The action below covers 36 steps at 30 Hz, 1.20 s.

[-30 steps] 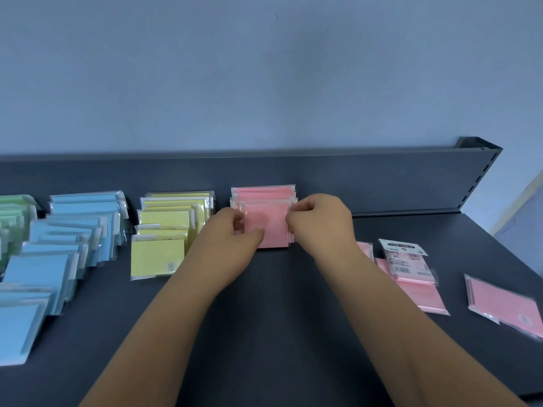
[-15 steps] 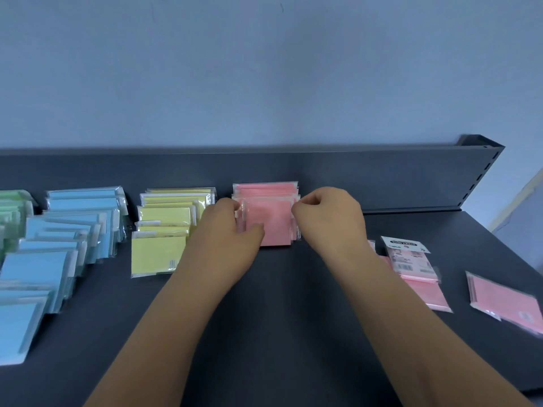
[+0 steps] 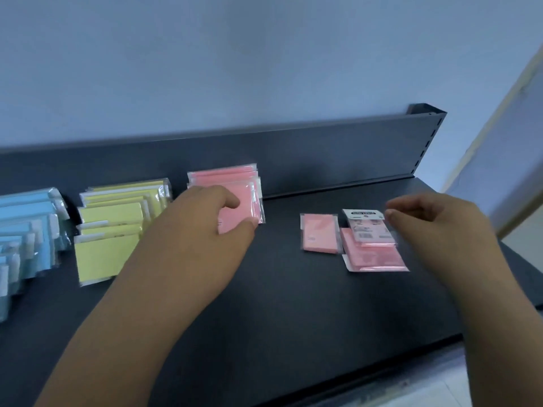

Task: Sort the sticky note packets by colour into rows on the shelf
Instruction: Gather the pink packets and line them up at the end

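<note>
Three loose pink packets (image 3: 320, 233) lie unsorted on the dark shelf (image 3: 293, 304), at 3 o'clock from the pink row (image 3: 226, 183), apparently the last of the job. The right hand (image 3: 435, 227), fingers loosely curled and holding nothing, hovers at their 3 o'clock. The left hand (image 3: 205, 230) grips the front of the pink row. At its 9 o'clock, the yellow row (image 3: 117, 221) and blue row (image 3: 26, 230) look sorted.

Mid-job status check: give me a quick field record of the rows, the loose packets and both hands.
rows: blue row, yellow row, pink row, left to right on the shelf
loose: three pink packets right of the pink row, two overlapping
left hand: on pink row front, grip unclear
right hand: empty, fingers loosely curled beside loose packets
pending: loose pinks not yet rowed
</note>
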{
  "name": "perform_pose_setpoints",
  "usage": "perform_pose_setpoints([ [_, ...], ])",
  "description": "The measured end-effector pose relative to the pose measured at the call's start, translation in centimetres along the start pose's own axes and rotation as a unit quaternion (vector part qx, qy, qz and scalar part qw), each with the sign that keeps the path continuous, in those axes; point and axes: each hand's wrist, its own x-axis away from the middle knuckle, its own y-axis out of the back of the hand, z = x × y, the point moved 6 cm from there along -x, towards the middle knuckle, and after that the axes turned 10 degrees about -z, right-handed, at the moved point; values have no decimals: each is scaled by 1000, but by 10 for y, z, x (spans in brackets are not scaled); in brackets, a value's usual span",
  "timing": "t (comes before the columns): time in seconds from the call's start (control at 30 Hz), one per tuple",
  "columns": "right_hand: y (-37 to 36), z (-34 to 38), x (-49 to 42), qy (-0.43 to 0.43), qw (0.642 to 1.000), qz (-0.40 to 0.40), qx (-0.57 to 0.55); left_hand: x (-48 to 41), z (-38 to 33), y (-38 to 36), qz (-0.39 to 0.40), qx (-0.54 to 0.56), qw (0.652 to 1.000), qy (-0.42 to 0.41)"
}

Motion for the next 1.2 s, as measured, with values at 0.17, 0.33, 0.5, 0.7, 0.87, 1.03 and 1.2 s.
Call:
perform_pose_setpoints([
  [0.17, 29, -38, -14, 2, 1000, -23, 10, 15, -25, -36, 66, -1, 998, -20],
  [0.33, 38, -56, -35, 51, 998, 31, 31, 24, -57, -73, 87, -22, 996, -24],
  [0.5, 34, -69, -52, 139, 970, 177, 89, 32, -99, -117, 58, -60, 996, 0],
  [0.7, 21, -84, -56, 252, 920, 283, 99, 50, -136, -164, -37, -202, 976, 76],
  [0.87, 12, -90, -48, 373, 893, 252, 25, 65, -154, -186, -63, -255, 959, 110],
  [1.03, 13, -87, -43, 422, 870, 254, -12, 66, -166, -195, -169, -151, 971, 82],
  [1.2, 21, -76, -46, 406, 865, 296, -3, 65, -186, -192, -210, -139, 968, -11],
])
